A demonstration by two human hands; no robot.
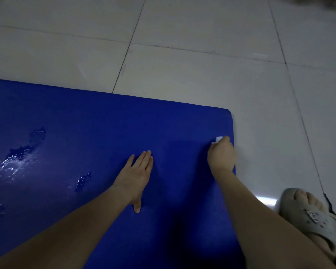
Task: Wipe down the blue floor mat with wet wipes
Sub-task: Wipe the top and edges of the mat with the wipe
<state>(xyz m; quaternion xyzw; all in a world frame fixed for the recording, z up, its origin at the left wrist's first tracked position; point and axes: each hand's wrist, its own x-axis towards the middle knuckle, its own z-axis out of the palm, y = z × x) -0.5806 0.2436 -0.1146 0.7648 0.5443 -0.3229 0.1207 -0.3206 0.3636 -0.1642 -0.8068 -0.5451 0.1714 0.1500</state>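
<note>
Blue smooth mat (85,117), wet-glossy patches (17,158), under flat straight-fingered left hand (137,177); right hand (221,156) clenched round crumpled white wipe (218,139).

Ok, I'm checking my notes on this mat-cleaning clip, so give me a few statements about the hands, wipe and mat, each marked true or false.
1. The right hand holds the white wipe near the right edge of the blue mat. True.
2. The left hand is lifted clear of the mat. False: it rests flat on it, fingers straight.
3. The mat's left part shows wet patches. True.
4. The foot in the slipper stands on the mat. False: it is on the tiled floor beside it.
</note>
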